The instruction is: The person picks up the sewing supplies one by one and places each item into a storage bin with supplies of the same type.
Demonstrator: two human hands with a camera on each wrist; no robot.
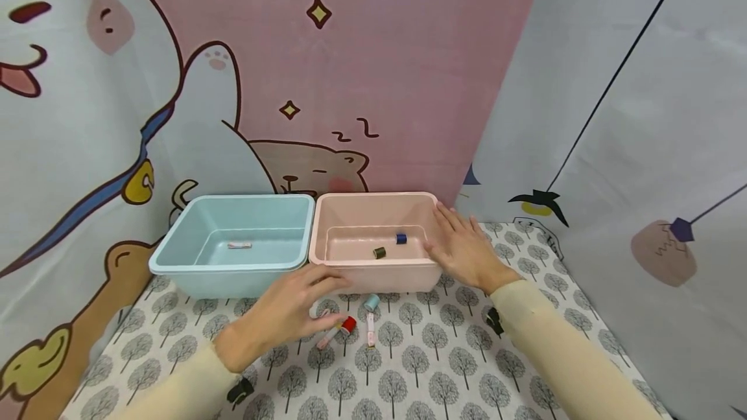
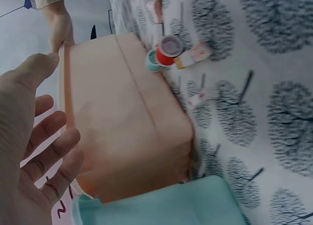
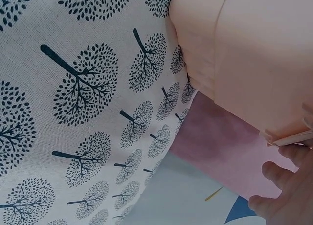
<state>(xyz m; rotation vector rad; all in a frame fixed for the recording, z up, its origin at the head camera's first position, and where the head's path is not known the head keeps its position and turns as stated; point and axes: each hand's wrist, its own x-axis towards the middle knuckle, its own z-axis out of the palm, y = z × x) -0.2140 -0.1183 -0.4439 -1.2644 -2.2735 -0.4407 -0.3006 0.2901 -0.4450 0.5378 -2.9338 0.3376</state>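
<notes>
My right hand (image 1: pixel 467 248) rests at the right rim of the pink basin (image 1: pixel 373 277), fingers along the edge and thumb by the front corner. In the right wrist view its fingers (image 3: pixel 278 175) sit against the rim. In front of where the two basins meet hovers my left hand (image 1: pixel 292 306), fingers loosely bent with nothing between them. Inside the pink basin lie a blue thread spool (image 1: pixel 401 238) and a dark green spool (image 1: pixel 379 253). Below my left hand, on the cloth, are a red spool (image 1: pixel 348 325), a light blue spool (image 1: pixel 371 303) and small pink-and-white printed strips (image 1: pixel 370 330).
A light blue basin (image 1: pixel 233 284) stands left of the pink one, with a small pinkish strip (image 1: pixel 239 245) on its floor. Tree-printed cloth (image 1: pixel 408 368) covers the table. A printed curtain (image 1: pixel 408 83) hangs close behind the basins.
</notes>
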